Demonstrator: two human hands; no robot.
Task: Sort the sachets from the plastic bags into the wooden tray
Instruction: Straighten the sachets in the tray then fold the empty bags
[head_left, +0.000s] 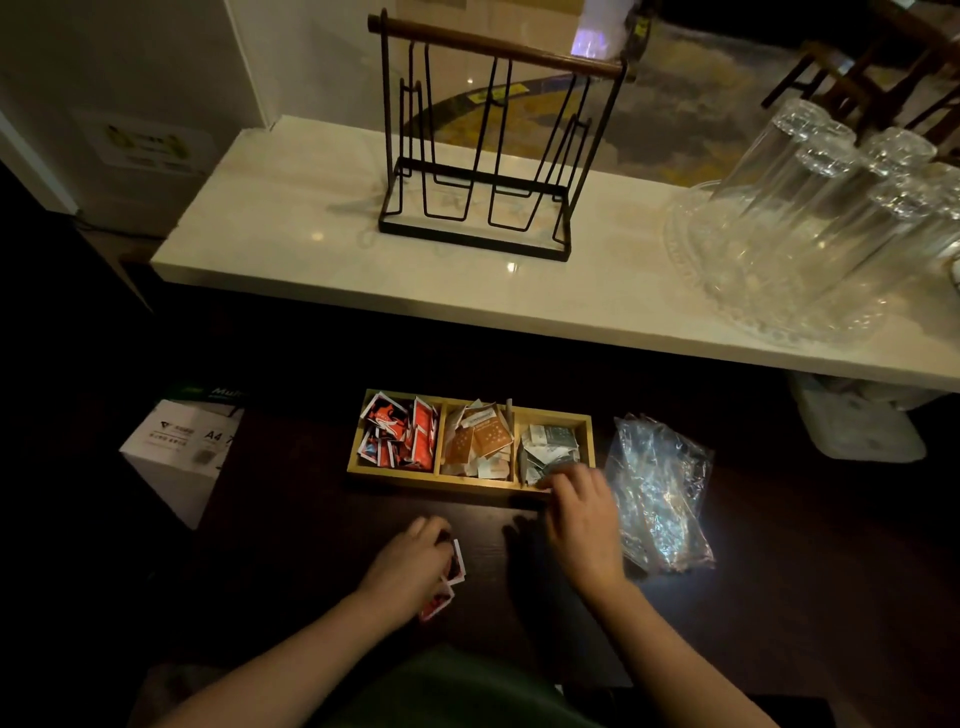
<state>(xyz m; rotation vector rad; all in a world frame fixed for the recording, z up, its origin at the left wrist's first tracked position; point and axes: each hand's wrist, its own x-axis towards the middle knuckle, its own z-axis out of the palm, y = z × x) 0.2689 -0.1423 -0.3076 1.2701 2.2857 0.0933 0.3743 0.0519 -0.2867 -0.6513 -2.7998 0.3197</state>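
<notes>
Wooden tray (470, 480) sits dead centre on the dark bench (291, 499), three compartments in a row: red sachets (399, 432) heaped in the nine o'clock one, orange sachets (480, 439) in the middle, grey-green sachets (548, 448) at the three o'clock end. Right hand (582, 512) reaches in from six o'clock, its fingers (558, 480) bent down onto the near edge of the grey-green pile, touching it; whether they pinch a sachet, cannot tell, the tips are blurred. Left hand (415, 564) rests on the bench at seven o'clock from the tray, well apart from it, fingers curled and closed around a small bunch of red-and-white sachets (451, 577) that stick out on its three o'clock side. Just beside the tray at three o'clock lie crumpled clear plastic bags (660, 493), glinting. At nine o'clock, a white box of A4 paper (179, 452). Up at twelve o'clock, a pale stone counter (311, 234) carries a black wire rack (480, 150) with a wooden bar, and upturned clear glasses (826, 208) on a glass tray at two o'clock
</notes>
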